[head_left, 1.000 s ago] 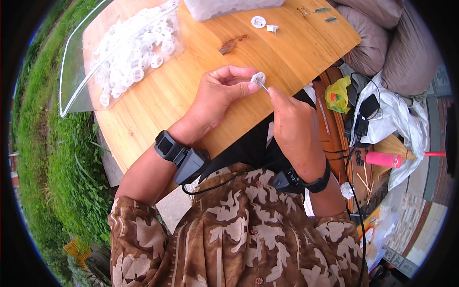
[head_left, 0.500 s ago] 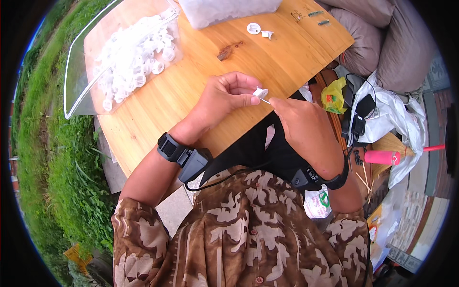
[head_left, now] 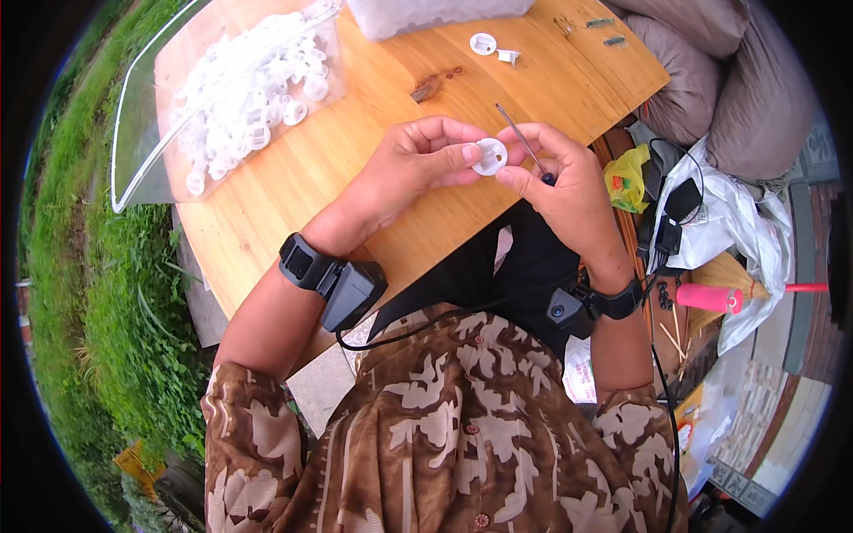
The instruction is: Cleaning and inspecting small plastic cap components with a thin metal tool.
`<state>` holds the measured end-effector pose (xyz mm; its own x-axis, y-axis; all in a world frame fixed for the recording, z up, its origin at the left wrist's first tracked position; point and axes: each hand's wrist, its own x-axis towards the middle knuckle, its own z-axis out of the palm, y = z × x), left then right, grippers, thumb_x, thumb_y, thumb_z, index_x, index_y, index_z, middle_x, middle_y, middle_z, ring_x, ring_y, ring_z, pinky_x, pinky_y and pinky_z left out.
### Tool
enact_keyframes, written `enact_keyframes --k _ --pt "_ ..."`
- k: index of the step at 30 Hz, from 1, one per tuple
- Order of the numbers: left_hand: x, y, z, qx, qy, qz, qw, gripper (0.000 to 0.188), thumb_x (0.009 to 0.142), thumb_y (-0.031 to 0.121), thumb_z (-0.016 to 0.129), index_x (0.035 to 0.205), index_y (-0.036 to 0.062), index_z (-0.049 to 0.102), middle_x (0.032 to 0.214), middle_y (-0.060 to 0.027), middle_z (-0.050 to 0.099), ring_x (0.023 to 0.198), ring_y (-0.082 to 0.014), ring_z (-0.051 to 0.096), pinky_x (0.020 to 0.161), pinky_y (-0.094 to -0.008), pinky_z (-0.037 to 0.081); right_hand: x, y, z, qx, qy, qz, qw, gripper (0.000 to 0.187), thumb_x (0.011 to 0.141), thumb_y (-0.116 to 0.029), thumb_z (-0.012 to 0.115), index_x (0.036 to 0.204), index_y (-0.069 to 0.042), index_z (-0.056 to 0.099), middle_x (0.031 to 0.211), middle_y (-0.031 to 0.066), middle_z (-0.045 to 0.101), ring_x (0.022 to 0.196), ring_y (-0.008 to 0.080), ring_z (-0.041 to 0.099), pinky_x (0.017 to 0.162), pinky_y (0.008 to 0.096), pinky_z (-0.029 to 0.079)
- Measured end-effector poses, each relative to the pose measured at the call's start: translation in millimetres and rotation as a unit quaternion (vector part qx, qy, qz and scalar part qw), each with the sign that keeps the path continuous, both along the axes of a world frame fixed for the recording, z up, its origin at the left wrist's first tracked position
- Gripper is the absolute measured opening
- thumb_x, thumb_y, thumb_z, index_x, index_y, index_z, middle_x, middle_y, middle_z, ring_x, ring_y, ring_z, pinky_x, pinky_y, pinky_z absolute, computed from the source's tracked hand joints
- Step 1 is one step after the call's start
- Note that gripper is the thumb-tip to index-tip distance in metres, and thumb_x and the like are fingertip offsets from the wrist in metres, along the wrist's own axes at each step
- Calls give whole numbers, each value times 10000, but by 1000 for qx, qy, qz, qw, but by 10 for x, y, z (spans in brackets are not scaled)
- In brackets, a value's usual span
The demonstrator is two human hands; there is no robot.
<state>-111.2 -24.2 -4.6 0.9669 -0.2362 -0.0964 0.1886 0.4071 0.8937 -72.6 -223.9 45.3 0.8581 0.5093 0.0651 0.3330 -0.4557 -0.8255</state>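
Observation:
Between thumb and fingers, my left hand (head_left: 426,164) pinches a small round white plastic part (head_left: 490,157), its round face turned up. My right hand (head_left: 555,169) holds a thin screwdriver (head_left: 522,140) with a dark handle, the shaft pointing up and away to the left. The right thumb and forefinger are at the near right rim of the white part. Both hands are above the near right edge of the wooden table (head_left: 391,178). Farther back on the wood lie a similar round white part (head_left: 482,43) and a smaller white piece (head_left: 508,57).
A clear plastic bin (head_left: 138,133) with many white parts lies at the table's left. A translucent tub (head_left: 435,18) stands at the far edge. Small green pieces (head_left: 613,41) lie at the far right corner. Stuffed grey sacks (head_left: 684,80) and a yellow bag (head_left: 626,178) are to the right.
The white part has turned from edge-on to face-up. My right hand has swung the screwdriver away from it, shaft now upward, and has brought its fingers to the part's rim.

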Motion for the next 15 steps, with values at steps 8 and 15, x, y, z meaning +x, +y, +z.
enact_keyframes --k 8,15 --pt "-72 -149 -8 -10 -60 32 998 274 887 30 639 1158 28 597 1090 -60 647 1021 -147 622 923 -283 513 47 0 -198 247 253 12 935 162 860 -74 667 974 2 581 795 17 635 629 28 530 573 168 421" --pt "-56 -107 -68 -64 -17 61 996 301 890 16 629 1185 41 575 1111 -51 638 1031 -145 618 922 -283 511 -115 -79 -101 63 9 -38 997 154 939 -110 539 1013 1 616 714 71 626 595 127 578 569 268 460"
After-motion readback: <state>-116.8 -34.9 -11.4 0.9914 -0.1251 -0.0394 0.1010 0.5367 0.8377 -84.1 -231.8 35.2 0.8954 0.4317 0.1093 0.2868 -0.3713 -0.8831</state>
